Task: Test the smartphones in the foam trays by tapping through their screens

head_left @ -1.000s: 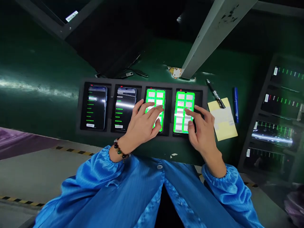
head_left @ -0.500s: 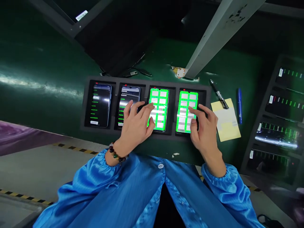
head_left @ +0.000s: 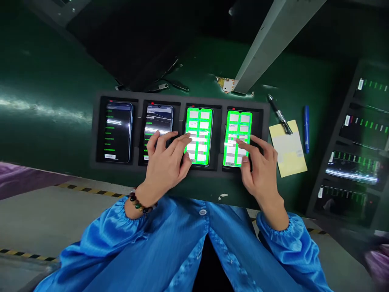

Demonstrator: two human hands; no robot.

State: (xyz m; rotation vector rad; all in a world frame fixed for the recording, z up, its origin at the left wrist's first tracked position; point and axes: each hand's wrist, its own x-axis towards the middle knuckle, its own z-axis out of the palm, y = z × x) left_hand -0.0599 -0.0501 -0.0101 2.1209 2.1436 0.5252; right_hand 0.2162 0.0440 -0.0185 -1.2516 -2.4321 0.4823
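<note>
Several smartphones lie in a row in a black foam tray (head_left: 179,172). My left hand (head_left: 165,162) is open, its index fingertip on or just over the left edge of a smartphone (head_left: 200,140) that shows green borders and white blocks. That same hand partly covers a dark-screened smartphone (head_left: 159,117) with green text. At the row's right end, a second green-and-white smartphone (head_left: 237,125) has the index finger of my open right hand (head_left: 259,166) at its screen. Whether the fingertips touch the glass, I cannot tell. Another dark smartphone (head_left: 120,132) with lines of green text occupies the leftmost slot.
Right of the tray are a yellow notepad (head_left: 291,162), a black pen (head_left: 279,115) and a blue marker (head_left: 306,129). A second tray (head_left: 319,174) of smartphones stands far right. Behind rise a grey metal post (head_left: 267,44) and cables (head_left: 164,86) on the green table (head_left: 45,101).
The view has shifted slightly, so the tray appears further left. My right index finger has moved a little down and left across its screen, and thin traced lines there have changed.
</note>
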